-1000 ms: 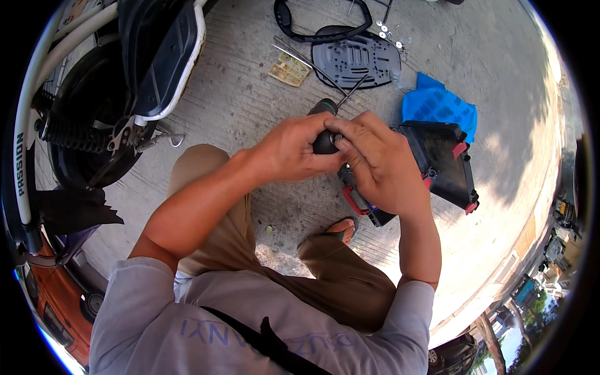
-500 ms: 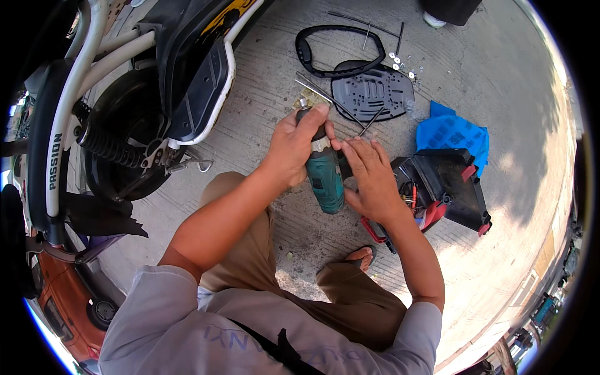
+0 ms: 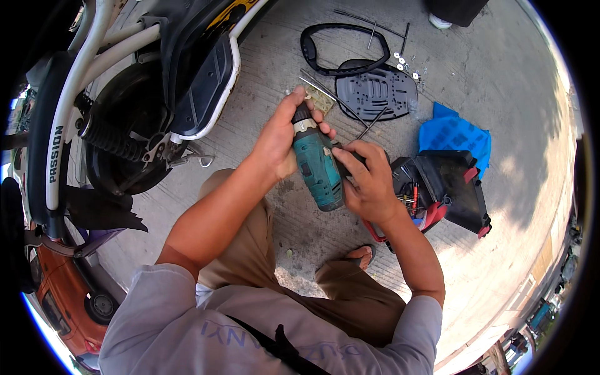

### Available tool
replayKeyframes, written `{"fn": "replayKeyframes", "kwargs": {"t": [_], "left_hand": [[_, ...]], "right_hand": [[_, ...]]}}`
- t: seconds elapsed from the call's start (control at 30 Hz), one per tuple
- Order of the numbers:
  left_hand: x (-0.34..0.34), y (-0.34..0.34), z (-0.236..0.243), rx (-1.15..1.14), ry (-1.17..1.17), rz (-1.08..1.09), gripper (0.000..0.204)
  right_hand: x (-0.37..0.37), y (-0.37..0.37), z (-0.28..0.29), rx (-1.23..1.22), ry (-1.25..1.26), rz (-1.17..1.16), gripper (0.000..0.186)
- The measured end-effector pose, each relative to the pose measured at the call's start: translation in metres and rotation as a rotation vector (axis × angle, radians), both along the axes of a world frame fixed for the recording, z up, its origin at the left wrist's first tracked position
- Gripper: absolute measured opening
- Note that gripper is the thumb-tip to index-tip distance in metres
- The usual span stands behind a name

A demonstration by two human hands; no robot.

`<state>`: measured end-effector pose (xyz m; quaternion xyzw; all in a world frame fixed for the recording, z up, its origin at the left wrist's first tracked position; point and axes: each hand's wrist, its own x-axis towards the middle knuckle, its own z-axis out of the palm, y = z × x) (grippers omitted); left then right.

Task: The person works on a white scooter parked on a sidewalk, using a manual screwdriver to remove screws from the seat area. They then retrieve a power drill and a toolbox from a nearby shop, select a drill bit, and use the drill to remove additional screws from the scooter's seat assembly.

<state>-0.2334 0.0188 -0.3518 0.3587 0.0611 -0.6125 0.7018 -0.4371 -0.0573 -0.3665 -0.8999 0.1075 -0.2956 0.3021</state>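
A teal cordless drill (image 3: 317, 167) is held between my hands above the ground, its chuck end pointing away from me and a little left. My left hand (image 3: 279, 139) is closed around the front of the drill, at the dark chuck and silver collar, with the thumb stretched along it. The tip of the chuck is mostly hidden by that hand. At the drill's right side, my right hand (image 3: 370, 181) has bent fingers on the dark grip, which is largely covered. Just beyond the chuck lies a small yellowish perforated piece (image 3: 320, 100) on the concrete.
Further out are a black plate with slots (image 3: 375, 94), a black ring-shaped frame (image 3: 306, 50), metal rods (image 3: 340, 103) and washers (image 3: 400, 60). An open black-and-red toolbox (image 3: 453, 187) and a blue bag (image 3: 455, 134) sit right. A motorbike (image 3: 203, 94) stands left. Another person's foot (image 3: 439, 22) shows at the top.
My left hand and the drill's front end have swung left, tilting the drill more. My right hand's fingers have bent and spread slightly against the grip. The view has shifted a little.
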Motion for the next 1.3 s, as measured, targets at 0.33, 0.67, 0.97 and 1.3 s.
{"fn": "replayKeyframes", "kwargs": {"t": [0.33, 0.67, 0.97, 1.3], "left_hand": [[-0.028, 0.007, 0.017, -0.104, -0.150, -0.082, 0.035], [-0.024, 0.006, 0.007, 0.171, -0.200, -0.020, 0.025], [-0.031, 0.050, 0.055, 0.051, 0.438, 0.203, 0.032], [-0.055, 0.191, 0.240, 0.597, 0.323, 0.345, 0.031]], "right_hand": [[0.007, 0.010, -0.038, 0.165, 0.094, 0.002, 0.040], [0.007, -0.004, -0.010, -0.199, 0.281, 0.060, 0.042], [-0.016, 0.017, 0.081, 0.756, 0.338, -0.086, 0.034], [-0.020, 0.163, 0.236, 1.640, 0.506, -0.339, 0.025]]}}
